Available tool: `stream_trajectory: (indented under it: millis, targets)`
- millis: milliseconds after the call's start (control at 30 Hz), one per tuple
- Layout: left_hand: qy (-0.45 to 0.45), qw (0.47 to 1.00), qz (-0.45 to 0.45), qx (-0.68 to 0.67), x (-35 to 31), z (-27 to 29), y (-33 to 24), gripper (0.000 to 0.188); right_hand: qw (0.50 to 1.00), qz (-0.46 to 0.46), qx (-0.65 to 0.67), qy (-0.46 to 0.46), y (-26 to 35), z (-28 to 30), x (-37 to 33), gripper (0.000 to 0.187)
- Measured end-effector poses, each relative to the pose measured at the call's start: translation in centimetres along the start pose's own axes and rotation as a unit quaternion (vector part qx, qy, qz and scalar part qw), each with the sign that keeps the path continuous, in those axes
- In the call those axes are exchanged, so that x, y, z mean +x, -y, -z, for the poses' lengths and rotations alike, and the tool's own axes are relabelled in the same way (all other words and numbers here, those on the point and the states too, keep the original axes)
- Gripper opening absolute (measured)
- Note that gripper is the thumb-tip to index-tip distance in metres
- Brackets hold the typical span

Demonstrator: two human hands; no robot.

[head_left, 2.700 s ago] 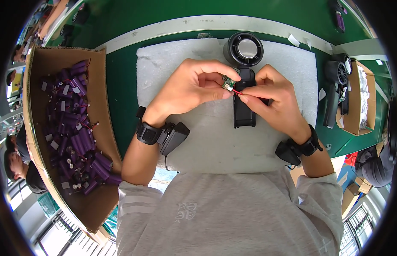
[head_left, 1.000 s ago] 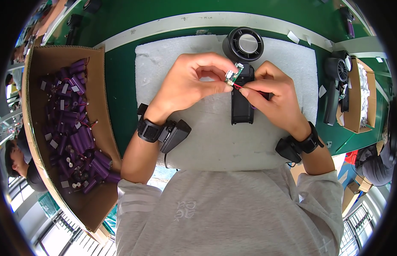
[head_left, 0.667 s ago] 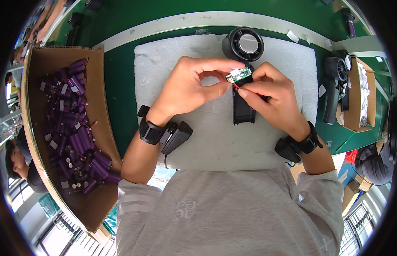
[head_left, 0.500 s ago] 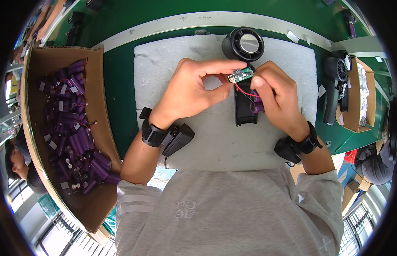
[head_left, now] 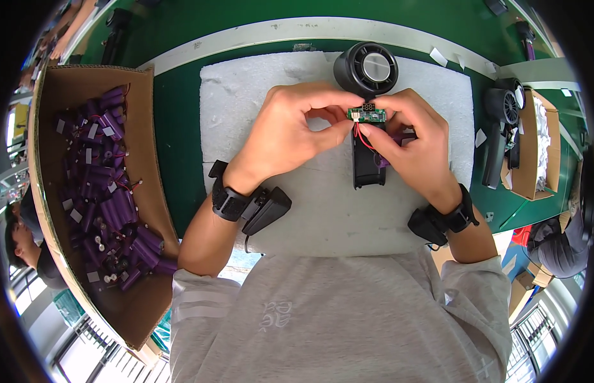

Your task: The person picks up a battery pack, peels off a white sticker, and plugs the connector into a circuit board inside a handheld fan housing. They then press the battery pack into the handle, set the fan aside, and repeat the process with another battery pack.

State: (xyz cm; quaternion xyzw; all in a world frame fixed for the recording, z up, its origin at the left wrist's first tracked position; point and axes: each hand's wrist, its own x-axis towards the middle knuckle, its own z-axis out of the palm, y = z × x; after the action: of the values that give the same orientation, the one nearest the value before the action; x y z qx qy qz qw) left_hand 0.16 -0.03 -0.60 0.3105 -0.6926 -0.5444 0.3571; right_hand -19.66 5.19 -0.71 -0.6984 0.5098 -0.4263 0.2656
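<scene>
A small green circuit board (head_left: 373,116) with a dark display block and a white connector is held between both hands, above the handle of a black handheld fan. My left hand (head_left: 303,127) pinches the board's left end between thumb and index finger. At its right end, my right hand (head_left: 415,131) grips with thumb and fingertips. Red wires (head_left: 362,137) run down from the connector. Under my right hand, a purple battery (head_left: 381,161) is mostly hidden beside the open black handle (head_left: 368,173). The round fan head (head_left: 367,69) lies beyond my hands on the white foam pad.
The white foam pad (head_left: 239,96) lies on a green table. At left stands a cardboard box (head_left: 157,147) of purple wired batteries (head_left: 118,204). To the right are another black fan (head_left: 501,105) and a smaller cardboard box (head_left: 533,179) with white pieces. Other people sit at both sides.
My right hand has moved left and up onto the board's right end. The board has turned level, and its display block now shows.
</scene>
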Motion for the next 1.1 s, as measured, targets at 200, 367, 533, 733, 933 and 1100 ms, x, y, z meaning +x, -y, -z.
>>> stream_trajectory:
  millis: [200,367,533,733,933,1100]
  targets:
    - [-0.007,1.0,0.026,-0.013,-0.5,-0.1,-0.2,0.027,1.0,-0.008,0.001,-0.015,0.0,-0.4,0.0,0.03]
    - [-0.015,1.0,0.015,-0.008,-0.4,-0.2,-0.1,0.025,1.0,-0.013,0.001,-0.008,0.5,-0.1,0.3,0.033]
    - [-0.015,0.999,-0.014,0.05,-0.3,-0.1,0.1,0.023,0.999,0.047,-0.024,-0.014,0.0,-0.3,0.5,0.035]
    - [-0.029,0.996,-0.024,0.078,-0.5,-0.3,0.0,0.021,0.998,0.048,-0.038,-0.017,0.2,-0.4,0.5,0.034]
    - [-0.026,0.997,-0.004,0.071,-0.4,-0.3,-0.2,0.022,0.999,0.02,-0.038,-0.002,0.3,-0.2,0.7,0.031]
    - [0.003,0.998,0.053,-0.014,-0.1,-0.1,-0.5,0.026,1.0,-0.022,0.001,0.001,0.6,0.0,0.5,0.025]
